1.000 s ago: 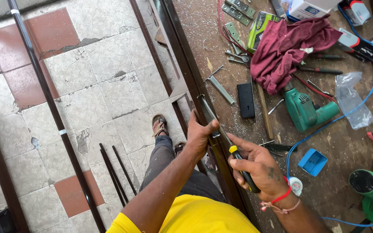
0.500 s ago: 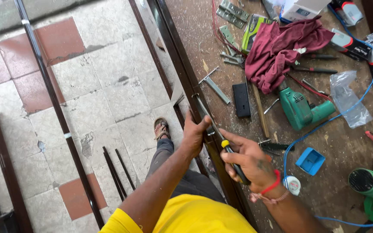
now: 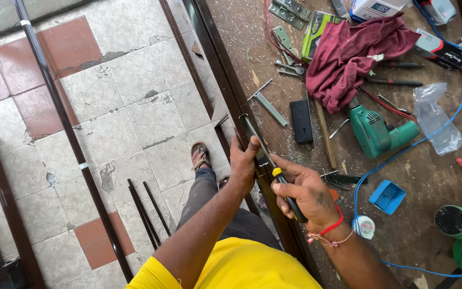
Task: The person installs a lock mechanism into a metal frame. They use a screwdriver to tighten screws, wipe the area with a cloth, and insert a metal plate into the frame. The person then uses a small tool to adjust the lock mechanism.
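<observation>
Right hand (image 3: 308,195) gripping screwdriver (image 3: 287,194), tip toward brown frame (image 3: 225,80), left hand (image 3: 243,163) steadying

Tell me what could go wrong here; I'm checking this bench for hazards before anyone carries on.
1. The screwdriver in the right hand points toward the left hand steadying the dark frame bar; a slip could jab those fingers.
2. The blue cable runs loose across the cluttered workbench, close to the right wrist; it may snag.
3. The frame bar lies along the bench edge, so it could slide off toward the sandalled foot.
</observation>
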`<control>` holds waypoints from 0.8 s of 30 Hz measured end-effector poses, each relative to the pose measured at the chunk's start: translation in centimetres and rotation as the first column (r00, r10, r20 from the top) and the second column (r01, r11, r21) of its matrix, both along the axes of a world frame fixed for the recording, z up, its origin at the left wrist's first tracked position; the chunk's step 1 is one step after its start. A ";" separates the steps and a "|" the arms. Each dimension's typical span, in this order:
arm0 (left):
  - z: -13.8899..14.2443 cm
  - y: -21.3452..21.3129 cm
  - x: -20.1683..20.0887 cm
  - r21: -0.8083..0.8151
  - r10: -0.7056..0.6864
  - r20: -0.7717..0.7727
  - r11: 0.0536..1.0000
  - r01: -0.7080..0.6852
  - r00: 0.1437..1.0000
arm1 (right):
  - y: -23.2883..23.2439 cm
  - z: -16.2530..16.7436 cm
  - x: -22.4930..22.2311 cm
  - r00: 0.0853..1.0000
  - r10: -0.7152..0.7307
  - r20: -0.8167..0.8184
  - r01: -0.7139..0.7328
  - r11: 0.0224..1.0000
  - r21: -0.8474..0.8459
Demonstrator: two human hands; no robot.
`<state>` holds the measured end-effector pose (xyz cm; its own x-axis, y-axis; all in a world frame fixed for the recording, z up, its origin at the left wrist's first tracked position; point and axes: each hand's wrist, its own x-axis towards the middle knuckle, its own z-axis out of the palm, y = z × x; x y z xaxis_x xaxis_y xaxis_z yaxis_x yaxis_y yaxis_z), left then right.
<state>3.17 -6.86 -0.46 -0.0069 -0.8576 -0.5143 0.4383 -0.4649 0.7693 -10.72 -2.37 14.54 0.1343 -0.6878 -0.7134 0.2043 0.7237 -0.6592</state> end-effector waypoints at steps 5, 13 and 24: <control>-0.1 -0.2 -0.1 0.001 0.052 -0.344 0.999 -0.055 0.938 | 2.9 2.0 -2.0 0.985 0.089 -0.151 -0.087 0.996 0.018; 0.9 -0.4 -0.5 -0.056 0.110 -0.147 0.991 -0.119 0.983 | 1.5 5.8 -2.3 -0.059 0.122 -0.991 -0.855 0.507 0.114; -0.1 -0.4 -0.8 -0.120 0.194 -0.238 0.966 -0.227 0.952 | 0.2 6.3 0.1 -0.353 -0.080 -0.932 -0.893 0.327 0.309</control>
<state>2.37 -7.22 -0.59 0.0818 -0.9169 -0.3907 0.6814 -0.2346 0.6933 -10.67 -2.14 20.86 0.3667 -0.9075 -0.2047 -0.9029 -0.4002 0.1567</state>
